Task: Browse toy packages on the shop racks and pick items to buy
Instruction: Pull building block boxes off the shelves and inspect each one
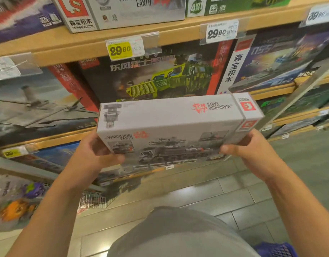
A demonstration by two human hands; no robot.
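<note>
Grey shirt front [178,234] fills the bottom of the view, with a blue mesh item [277,249] at the lower right edge. Both forearms reach up and forward from the lower corners, converging on a grey toy box [171,127] held level in front of the shelving. Left hand [96,153] grips the box's left end: thumb laid across the printed front face, remaining fingers hidden behind the box. Right hand [243,147] grips the right end likewise, thumb on the front near the lower right corner, other fingers out of sight behind. Box is tilted so its long top panel faces the camera; "Wandering Earth" lettering reads upside down there. Box hangs clear of the wooden shelf [70,49], just in front of a dark box with a green truck [160,78]. Yellow price tag [120,50] and white price tag [221,32] are clipped to the shelf edge. Tiled floor [225,197] below.
</note>
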